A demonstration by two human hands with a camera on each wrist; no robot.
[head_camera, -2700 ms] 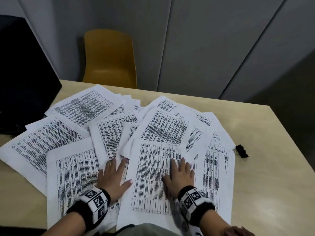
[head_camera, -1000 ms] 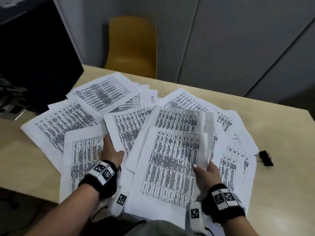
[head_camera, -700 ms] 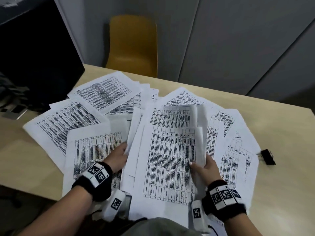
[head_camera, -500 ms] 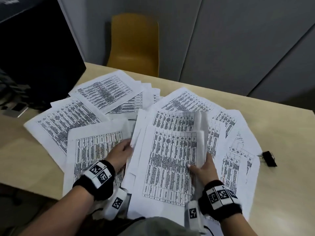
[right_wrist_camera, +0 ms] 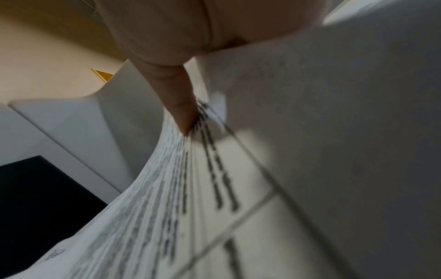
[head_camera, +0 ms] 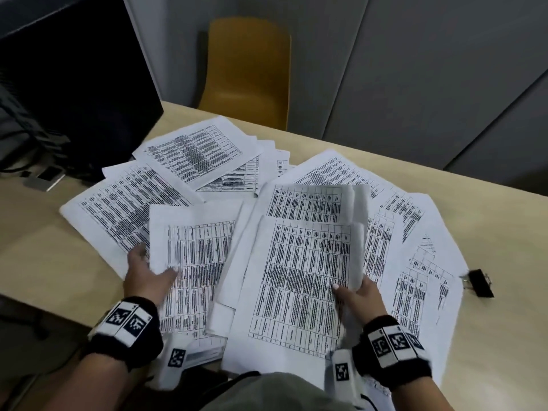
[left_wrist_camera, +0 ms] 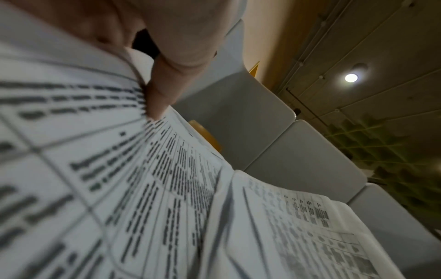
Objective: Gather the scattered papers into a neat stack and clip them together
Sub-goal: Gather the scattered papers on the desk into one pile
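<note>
Several printed sheets lie fanned over the beige table. My right hand grips the right edge of a gathered bundle of papers in the middle, thumb on top; the right wrist view shows that thumb pressing the bundle. My left hand pinches the left edge of a loose sheet beside the bundle, thumb on top and fingers underneath, lifting that edge slightly. The left wrist view shows the thumb on this sheet. A black binder clip lies at the right, beyond the papers, untouched.
A black monitor stands at the back left, with a small flat device at its foot. A yellow chair is behind the table against grey wall panels. More sheets reach toward the far edge.
My left hand has left the bundle's left side, moved left and taken hold of the loose sheet's edge. My right hand keeps its grip on the bundle, which has tightened.
</note>
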